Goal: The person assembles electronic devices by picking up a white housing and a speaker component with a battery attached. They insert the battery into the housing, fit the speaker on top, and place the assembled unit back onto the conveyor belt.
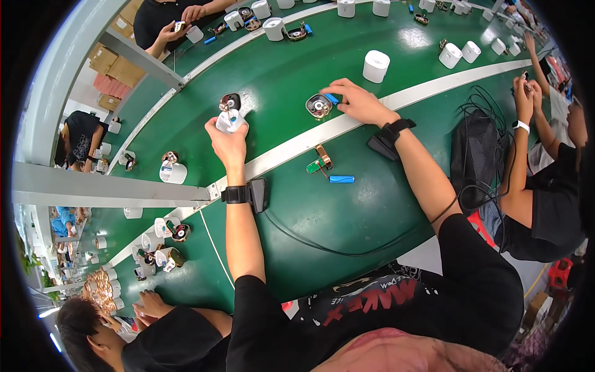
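My left hand (228, 144) is closed round a small white plastic housing (231, 121) above the green bench. A dark oval part (230, 101) with exposed innards sits at the housing's far end. To the right, my right hand (365, 106) is stretched out with thumb and fingers apart. Beside its fingertips is a blue cylindrical battery (332, 99), next to an oval dark-faced assembly (318, 106) with a metallic rim. Whether the fingers touch the battery is hard to make out. Nearer me lie a green circuit board with a copper-coloured part (320, 160) and another blue battery (342, 179).
A pale metal rail (291, 144) crosses the bench under my wrists. Beyond my right hand stands a white housing (376, 67). A black bag with cables (476, 152) lies right. Several co-workers sit around; more housings line the far belt. A grey post (111, 185) juts in left.
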The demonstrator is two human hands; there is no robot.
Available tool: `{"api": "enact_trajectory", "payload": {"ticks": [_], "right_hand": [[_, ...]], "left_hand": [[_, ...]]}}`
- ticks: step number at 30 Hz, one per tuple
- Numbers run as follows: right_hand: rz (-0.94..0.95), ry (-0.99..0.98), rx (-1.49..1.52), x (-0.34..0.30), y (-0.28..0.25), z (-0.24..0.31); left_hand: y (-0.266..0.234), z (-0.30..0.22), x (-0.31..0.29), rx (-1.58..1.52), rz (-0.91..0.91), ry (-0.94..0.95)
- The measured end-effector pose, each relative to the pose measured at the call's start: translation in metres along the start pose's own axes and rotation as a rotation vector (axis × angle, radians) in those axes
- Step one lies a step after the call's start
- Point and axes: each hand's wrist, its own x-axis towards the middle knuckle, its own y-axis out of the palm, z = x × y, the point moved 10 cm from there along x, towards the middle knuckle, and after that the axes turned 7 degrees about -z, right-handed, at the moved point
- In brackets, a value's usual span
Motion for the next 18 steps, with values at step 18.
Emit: {"api": "enact_trajectory", "payload": {"ticks": [18], "right_hand": [[0.070,0.105,0.140,0.007,0.017,-0.023]], "left_hand": [[-0.015,-0.168,-0.049,-0.088,-0.018,0.482]]}}
